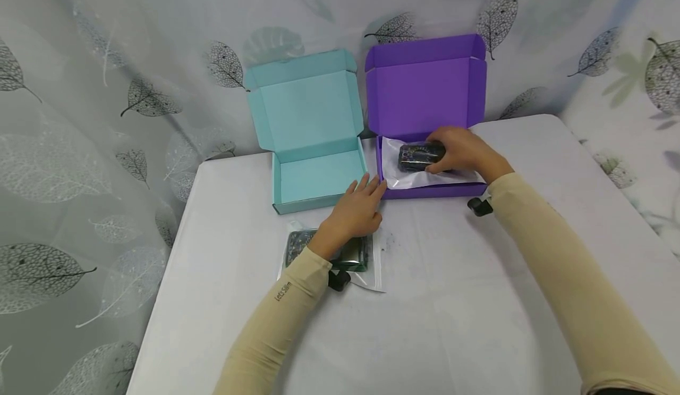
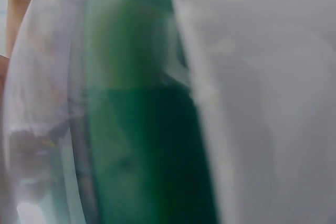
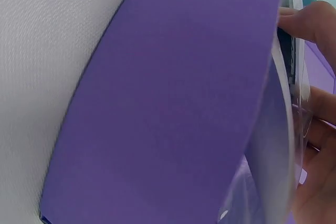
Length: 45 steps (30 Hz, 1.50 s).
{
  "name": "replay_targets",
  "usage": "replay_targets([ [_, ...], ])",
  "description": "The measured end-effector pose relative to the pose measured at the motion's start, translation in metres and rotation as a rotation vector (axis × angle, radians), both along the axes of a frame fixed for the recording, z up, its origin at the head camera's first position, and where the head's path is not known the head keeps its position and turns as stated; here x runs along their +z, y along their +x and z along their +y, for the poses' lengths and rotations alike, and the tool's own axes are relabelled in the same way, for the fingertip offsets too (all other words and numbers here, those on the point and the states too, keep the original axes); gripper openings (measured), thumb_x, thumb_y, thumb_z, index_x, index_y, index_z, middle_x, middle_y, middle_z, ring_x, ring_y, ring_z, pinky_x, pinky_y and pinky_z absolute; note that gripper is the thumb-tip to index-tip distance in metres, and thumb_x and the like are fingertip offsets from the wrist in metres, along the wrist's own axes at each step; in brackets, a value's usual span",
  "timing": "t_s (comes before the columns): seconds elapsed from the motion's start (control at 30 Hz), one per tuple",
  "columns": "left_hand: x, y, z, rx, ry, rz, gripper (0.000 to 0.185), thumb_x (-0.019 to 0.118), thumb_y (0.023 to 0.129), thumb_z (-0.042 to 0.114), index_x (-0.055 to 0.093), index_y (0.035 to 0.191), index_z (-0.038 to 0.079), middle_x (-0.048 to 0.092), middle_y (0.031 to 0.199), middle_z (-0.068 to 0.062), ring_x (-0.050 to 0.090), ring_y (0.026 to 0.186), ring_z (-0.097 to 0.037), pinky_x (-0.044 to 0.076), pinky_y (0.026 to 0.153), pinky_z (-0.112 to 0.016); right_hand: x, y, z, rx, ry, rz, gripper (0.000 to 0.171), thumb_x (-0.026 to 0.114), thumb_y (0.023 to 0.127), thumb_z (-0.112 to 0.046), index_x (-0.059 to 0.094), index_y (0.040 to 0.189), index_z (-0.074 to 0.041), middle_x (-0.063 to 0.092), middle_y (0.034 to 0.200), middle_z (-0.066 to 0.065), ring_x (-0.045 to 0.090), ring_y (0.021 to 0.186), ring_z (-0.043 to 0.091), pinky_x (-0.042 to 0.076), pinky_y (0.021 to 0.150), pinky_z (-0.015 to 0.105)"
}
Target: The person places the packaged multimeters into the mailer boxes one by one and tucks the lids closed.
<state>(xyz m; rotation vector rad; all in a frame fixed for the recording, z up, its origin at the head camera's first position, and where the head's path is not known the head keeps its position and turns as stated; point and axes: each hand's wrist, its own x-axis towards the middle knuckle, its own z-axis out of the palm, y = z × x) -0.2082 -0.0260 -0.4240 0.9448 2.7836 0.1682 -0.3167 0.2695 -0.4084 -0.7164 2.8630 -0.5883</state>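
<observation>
My right hand (image 1: 463, 150) grips the bagged dark item (image 1: 421, 155) inside the purple box (image 1: 425, 189), seating it. Left hand (image 1: 355, 211), fingers straight, steadies the box's front corner; second bagged item (image 1: 355, 258) lies under my wrist.

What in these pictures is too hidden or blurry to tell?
- Head view: the dark item in the purple box is partly covered by the right hand; its pattern is too small to read.
- Head view: the bagged item on the table lies mostly under the left hand.
- Left wrist view: only green and white blur.
- Right wrist view: the box wall fills the frame.
</observation>
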Motion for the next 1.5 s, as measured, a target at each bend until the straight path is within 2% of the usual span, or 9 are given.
replay_targets([
  [0.13,0.001,0.0,0.0,-0.003,0.0,-0.005,0.068,0.056,0.106,0.02,0.025,0.165,0.006,0.023,0.169,-0.016,0.01,0.156,-0.036,0.01,0.124,-0.048,-0.003,-0.001,-0.002,0.019,-0.01,-0.011,0.07,0.091,0.078,-0.029,0.063,0.129,0.01,0.064,0.125,0.024,0.057,0.114,0.04,0.043,0.101,0.056],
  [0.6,-0.001,-0.001,0.0,0.002,-0.019,-0.008,0.069,0.055,0.106,0.022,0.023,0.166,0.007,0.021,0.169,-0.015,0.006,0.157,-0.033,0.008,0.124,-0.047,-0.016,-0.002,-0.008,-0.008,0.006,-0.062,0.069,0.09,0.08,-0.028,0.062,0.131,0.008,0.063,0.126,0.023,0.057,0.112,0.038,0.045,0.1,0.055],
  [1.1,0.0,0.0,-0.001,0.002,-0.007,-0.007,0.069,0.054,0.106,0.021,0.022,0.165,0.005,0.02,0.169,-0.017,0.007,0.157,-0.035,0.008,0.124,-0.048,-0.022,-0.002,-0.006,-0.009,0.014,-0.099,0.072,0.086,0.086,-0.031,0.057,0.137,0.01,0.06,0.131,0.026,0.055,0.118,0.04,0.042,0.104,0.057],
  [1.37,0.0,-0.001,0.001,0.009,-0.019,-0.01,0.069,0.053,0.106,0.021,0.021,0.165,0.006,0.019,0.169,-0.016,0.006,0.157,-0.034,0.007,0.124,-0.048,-0.021,0.0,-0.001,0.011,0.006,-0.092,0.08,0.087,0.087,-0.031,0.05,0.144,0.011,0.055,0.139,0.031,0.051,0.127,0.045,0.038,0.108,0.058],
  [1.5,0.001,0.001,0.001,0.012,-0.015,-0.019,0.069,0.054,0.106,0.021,0.021,0.165,0.006,0.019,0.169,-0.016,0.006,0.157,-0.035,0.007,0.124,-0.049,-0.017,0.007,0.002,0.014,-0.014,-0.077,0.08,0.085,0.09,-0.029,0.047,0.147,0.011,0.049,0.146,0.032,0.044,0.136,0.049,0.033,0.113,0.06],
])
